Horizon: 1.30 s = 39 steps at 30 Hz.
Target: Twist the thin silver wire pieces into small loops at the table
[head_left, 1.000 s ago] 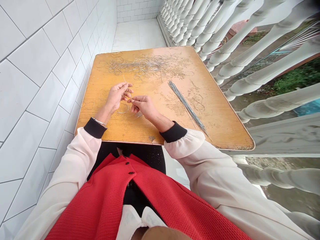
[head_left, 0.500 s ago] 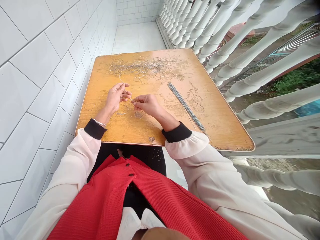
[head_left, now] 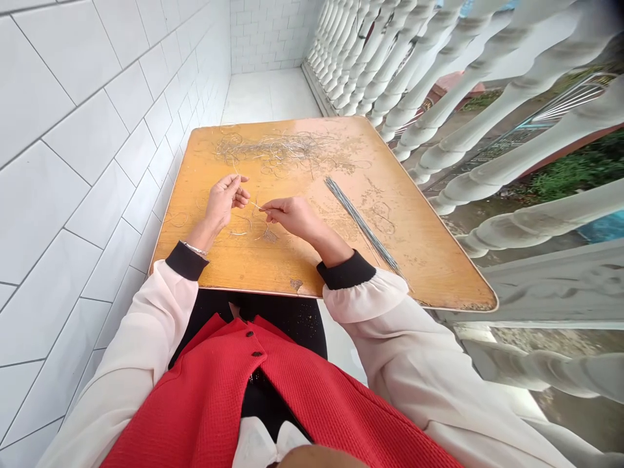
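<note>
My left hand (head_left: 223,201) is curled, and a thin silver wire (head_left: 254,205) runs from its fingers toward my right hand (head_left: 288,218), whose fingertips pinch that wire. The hands are a little apart, above the wooden tabletop (head_left: 312,273). Loose wire loops (head_left: 241,225) lie just beneath them. A tangled heap of silver wire (head_left: 273,149) lies farther away. To the right is a bundle of straight grey wire rods (head_left: 361,224).
White tiled wall (head_left: 107,156) runs along the table's left side, and white balusters (head_left: 487,110) line the right. A small patch of debris (head_left: 269,236) sits near my right hand. My red vest (head_left: 253,390) and cream sleeves fill the view's bottom.
My right hand has moved rightward, away from my left hand, and the wire between them shows longer. The table sits lower in the view because the camera has tilted.
</note>
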{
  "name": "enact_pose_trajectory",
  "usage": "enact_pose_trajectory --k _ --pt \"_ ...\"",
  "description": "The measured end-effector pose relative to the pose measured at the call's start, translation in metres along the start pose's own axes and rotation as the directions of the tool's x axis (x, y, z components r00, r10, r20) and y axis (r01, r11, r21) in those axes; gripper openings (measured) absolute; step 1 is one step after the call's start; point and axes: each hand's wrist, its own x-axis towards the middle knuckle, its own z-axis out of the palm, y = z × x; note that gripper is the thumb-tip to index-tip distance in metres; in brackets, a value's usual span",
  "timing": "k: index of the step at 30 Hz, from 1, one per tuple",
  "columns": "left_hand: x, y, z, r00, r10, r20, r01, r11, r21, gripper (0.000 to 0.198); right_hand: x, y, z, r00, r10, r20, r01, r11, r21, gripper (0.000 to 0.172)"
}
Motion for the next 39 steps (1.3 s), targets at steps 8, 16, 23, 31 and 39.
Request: enact_pose_trajectory --k 8,16,23,31,39 --pt "-0.003 -0.001 0.003 0.999 -0.002 0.042 0.005 0.998 -0.058 0.023 0.001 0.002 -0.007 0.992 -0.121 0.04 0.126 0.873 -0.471 0.03" --pt "-0.001 -0.005 0.004 0.999 -0.007 0.044 0.009 0.999 -0.052 0.021 0.003 0.001 0.004 0.982 -0.186 -0.019 0.136 0.779 -0.612 0.034" --pt "0.005 -0.011 0.005 0.999 0.04 0.027 -0.041 0.998 0.036 0.028 0.003 0.003 0.01 0.946 -0.086 -0.312 -0.017 0.949 -0.313 0.025" --pt "0.003 -0.009 0.007 0.999 0.052 -0.015 -0.051 0.997 0.064 0.03 0.007 -0.009 0.014 0.942 0.316 -0.11 -0.227 0.846 0.482 0.025" --pt "0.0 -0.008 0.009 0.997 0.037 0.062 -0.043 0.994 0.097 0.019 0.005 -0.013 0.011 0.941 0.319 -0.113 -0.21 0.813 0.543 0.026"
